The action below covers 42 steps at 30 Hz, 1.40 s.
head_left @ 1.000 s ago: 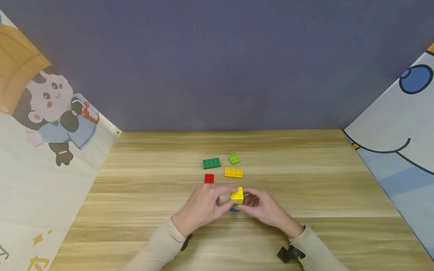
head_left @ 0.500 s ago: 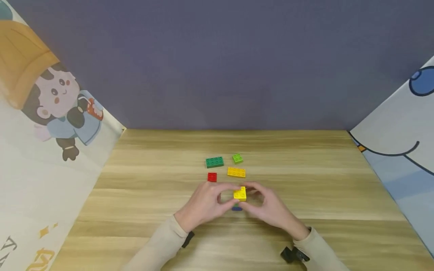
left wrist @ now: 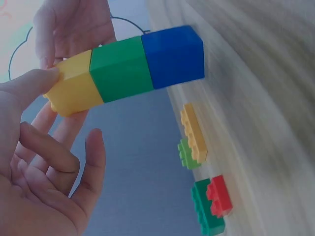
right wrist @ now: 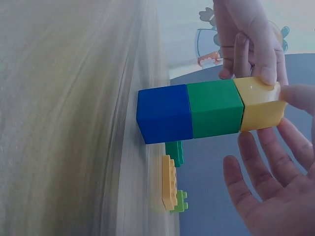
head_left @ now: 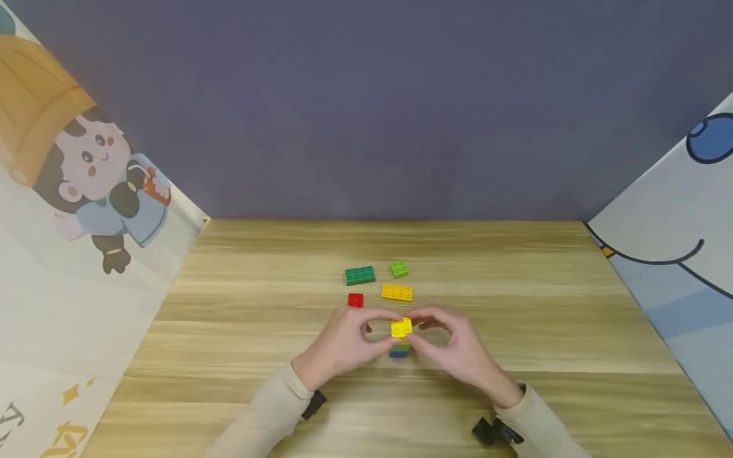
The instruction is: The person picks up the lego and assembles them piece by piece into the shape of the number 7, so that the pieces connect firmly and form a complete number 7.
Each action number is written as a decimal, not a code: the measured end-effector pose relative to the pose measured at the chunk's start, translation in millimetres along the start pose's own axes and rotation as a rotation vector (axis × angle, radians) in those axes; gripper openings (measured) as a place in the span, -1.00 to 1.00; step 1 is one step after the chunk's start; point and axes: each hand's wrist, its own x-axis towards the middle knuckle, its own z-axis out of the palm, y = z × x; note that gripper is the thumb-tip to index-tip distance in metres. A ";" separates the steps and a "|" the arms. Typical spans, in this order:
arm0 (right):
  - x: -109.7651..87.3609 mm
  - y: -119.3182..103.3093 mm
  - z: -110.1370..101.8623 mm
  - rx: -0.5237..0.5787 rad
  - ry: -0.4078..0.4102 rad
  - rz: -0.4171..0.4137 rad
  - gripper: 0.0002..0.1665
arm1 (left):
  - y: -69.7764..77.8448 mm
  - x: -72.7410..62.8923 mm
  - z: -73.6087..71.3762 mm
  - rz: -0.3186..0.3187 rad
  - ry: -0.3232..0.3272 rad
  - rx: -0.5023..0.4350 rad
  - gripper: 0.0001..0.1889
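Observation:
A yellow square brick (head_left: 401,327) tops a short upright stack, with a green brick (left wrist: 123,69) under it and a blue brick (left wrist: 174,56) at the bottom. The three faces line up closely, and the blue one appears to stand on the tabletop. My left hand (head_left: 335,350) pinches the yellow brick from the left between thumb and forefinger. From the right, my right hand (head_left: 464,350) holds the same brick, thumb at its near side and fingers at its far side. In the right wrist view, the other fingers (right wrist: 241,189) of that hand are spread beside the stack.
Beyond the hands lie a red square brick (head_left: 356,300), a dark green long brick (head_left: 359,275), a yellow-orange long brick (head_left: 397,292) and a light green square brick (head_left: 399,269) on the wooden table (head_left: 258,254). A dark grey panel (head_left: 366,127) closes off the back.
More of the green and blue bricks now shows below the yellow one. My right fingers have shifted a little around the yellow brick; both hands stay at the stack.

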 end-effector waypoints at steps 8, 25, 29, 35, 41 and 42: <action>-0.3 4.8 3.3 0.064 0.012 0.015 -0.59 | -1.3 -2.8 3.7 -0.037 -0.004 -0.039 -0.60; -2.5 12.3 7.5 0.090 0.041 -0.032 -0.58 | -7.9 -1.3 16.2 0.007 -0.016 -0.118 -0.55; -2.5 10.5 6.6 0.076 0.038 -0.005 -0.58 | -9.0 -0.1 16.4 -0.028 -0.021 -0.120 -0.56; -1.4 5.6 5.3 0.072 0.022 0.021 -0.58 | -7.6 0.2 13.6 -0.081 -0.040 -0.166 -0.56; -1.9 4.6 4.5 0.071 0.020 0.035 -0.59 | -5.0 -0.1 10.8 -0.107 -0.052 -0.203 -0.59; -2.1 4.8 4.6 0.072 0.021 0.035 -0.59 | -5.2 -0.1 10.7 -0.105 -0.053 -0.197 -0.59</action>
